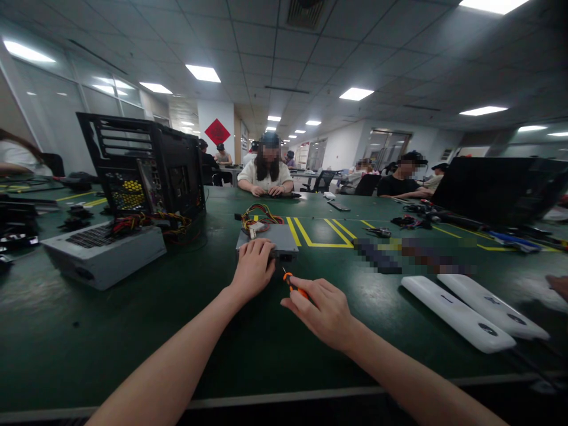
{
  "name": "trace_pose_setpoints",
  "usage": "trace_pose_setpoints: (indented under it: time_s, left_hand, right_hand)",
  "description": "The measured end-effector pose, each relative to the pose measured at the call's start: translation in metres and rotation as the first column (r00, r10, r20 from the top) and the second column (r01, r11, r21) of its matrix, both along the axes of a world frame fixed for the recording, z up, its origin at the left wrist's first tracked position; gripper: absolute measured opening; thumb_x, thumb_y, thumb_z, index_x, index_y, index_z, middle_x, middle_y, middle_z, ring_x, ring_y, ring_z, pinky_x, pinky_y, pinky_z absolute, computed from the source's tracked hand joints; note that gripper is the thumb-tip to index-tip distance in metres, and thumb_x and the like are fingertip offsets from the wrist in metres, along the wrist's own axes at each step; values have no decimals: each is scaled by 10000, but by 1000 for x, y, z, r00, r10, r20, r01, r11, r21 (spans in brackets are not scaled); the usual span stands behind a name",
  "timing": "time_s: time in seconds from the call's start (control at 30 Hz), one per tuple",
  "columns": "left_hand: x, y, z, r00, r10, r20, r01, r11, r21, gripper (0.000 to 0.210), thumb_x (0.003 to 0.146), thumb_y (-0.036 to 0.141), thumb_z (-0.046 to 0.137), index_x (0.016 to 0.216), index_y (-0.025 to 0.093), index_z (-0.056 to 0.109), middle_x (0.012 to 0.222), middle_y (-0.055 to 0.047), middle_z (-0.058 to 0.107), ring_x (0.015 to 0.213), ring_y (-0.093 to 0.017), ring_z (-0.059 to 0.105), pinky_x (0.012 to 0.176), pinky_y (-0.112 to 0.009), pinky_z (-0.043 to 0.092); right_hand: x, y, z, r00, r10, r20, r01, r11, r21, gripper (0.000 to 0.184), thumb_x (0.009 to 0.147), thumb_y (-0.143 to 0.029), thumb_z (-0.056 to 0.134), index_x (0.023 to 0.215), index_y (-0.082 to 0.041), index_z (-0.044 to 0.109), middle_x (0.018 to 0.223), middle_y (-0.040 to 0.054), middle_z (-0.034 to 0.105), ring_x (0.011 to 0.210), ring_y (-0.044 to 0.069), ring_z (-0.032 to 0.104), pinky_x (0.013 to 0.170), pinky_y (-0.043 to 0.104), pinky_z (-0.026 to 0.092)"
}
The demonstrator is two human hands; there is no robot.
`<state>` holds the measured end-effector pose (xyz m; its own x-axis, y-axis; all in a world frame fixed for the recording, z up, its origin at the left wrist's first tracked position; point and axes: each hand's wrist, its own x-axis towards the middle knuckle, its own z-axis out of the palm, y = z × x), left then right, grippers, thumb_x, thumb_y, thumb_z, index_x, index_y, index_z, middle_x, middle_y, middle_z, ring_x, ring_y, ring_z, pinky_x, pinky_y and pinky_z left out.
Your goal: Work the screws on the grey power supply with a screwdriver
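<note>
A small grey computer power supply (288,236) lies on the table in front of me, its bundle of coloured wires and white plug (258,225) at the far side. My left hand (255,266) grips it from the near left, fingers over the top and thumb at the front face. In my right hand (322,305) is an orange and black screwdriver (295,285), closed in the fingers. Its thin tip points up and left, just short of the power supply's front face and apart from it.
On the left stand an open black computer case (177,171) and a larger grey power supply (106,254). Two white oblong devices (459,313) lie at the right, with pliers (377,232) and a phone (338,205) beyond. A person (268,168) sits opposite; a black monitor-like panel (492,186) stands far right.
</note>
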<state>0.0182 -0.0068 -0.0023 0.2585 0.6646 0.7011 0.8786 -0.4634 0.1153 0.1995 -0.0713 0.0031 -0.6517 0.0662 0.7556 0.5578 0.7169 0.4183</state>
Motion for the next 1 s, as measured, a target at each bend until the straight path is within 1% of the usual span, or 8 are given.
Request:
trace_pose_setpoints:
  time_s: [0.1,0.2,0.33,0.53,0.67,0.8,0.9,1.0]
  left_hand:
    - [0,0,0,1000,5,0,-5,1000,-5,282,781,216,492,1064,209,495,1122,-65,523,1056,-238,446,893,-401,324]
    - [1,0,0,1000,4,0,-4,1000,-7,284,780,220,496,1064,210,497,1123,-65,525,1055,-239,447,896,-402,322]
    - [1,0,0,1000,4,1,-4,1000,2,274,783,217,491,1057,208,498,1119,-63,527,1053,-238,446,895,-400,321]
    - [1,0,1,1000,5,2,-5,1000,-4,274,784,218,486,1058,209,497,1121,-65,527,1053,-237,448,899,-403,320]
    - [1,0,0,1000,6,1,-6,1000,-7,278,784,217,485,1062,212,498,1121,-67,526,1058,-237,447,901,-405,320]
    - [1,0,0,1000,3,9,-3,1000,-8,274,792,219,476,1065,213,494,1119,-66,527,1062,-236,446,901,-406,322]
    - [1,0,0,1000,-2,11,2,1000,-13,272,795,223,473,1066,211,497,1119,-72,526,1062,-238,445,901,-411,322]
    - [1,0,0,1000,-2,6,2,1000,-11,272,798,229,473,1067,207,501,1128,-76,524,1065,-240,442,901,-412,321]
  right_hand:
    - [-3,-3,4,1000,-22,-2,22,1000,-22,115,832,-234,511,921,-172,474,911,119,610,710,170,594,601,287,473]
    - [-6,-7,7,1000,12,25,-11,998,-62,120,827,-194,446,932,-154,487,952,147,608,750,188,598,618,304,475]
    - [-5,-7,9,998,46,35,-44,998,-46,96,842,-170,485,926,-136,514,952,138,634,725,156,602,605,265,463]
    - [-2,-7,9,997,76,20,-72,988,-137,202,862,-313,481,915,-130,545,950,154,620,730,174,596,602,268,473]
    - [-3,-9,8,988,129,80,-112,976,-187,235,856,-290,427,958,-113,544,1016,176,601,788,201,593,637,308,476]
    - [-4,-8,7,979,171,109,-147,968,-204,193,868,-289,464,961,-139,540,1033,141,610,713,161,594,594,285,463]
    - [-3,-7,6,980,196,32,-180,945,-274,205,869,-324,477,954,-147,535,1017,136,603,776,167,600,617,269,480]
    - [0,-7,7,966,256,-27,-247,896,-370,258,874,-293,423,1051,-122,502,1082,161,559,923,192,578,697,278,500]
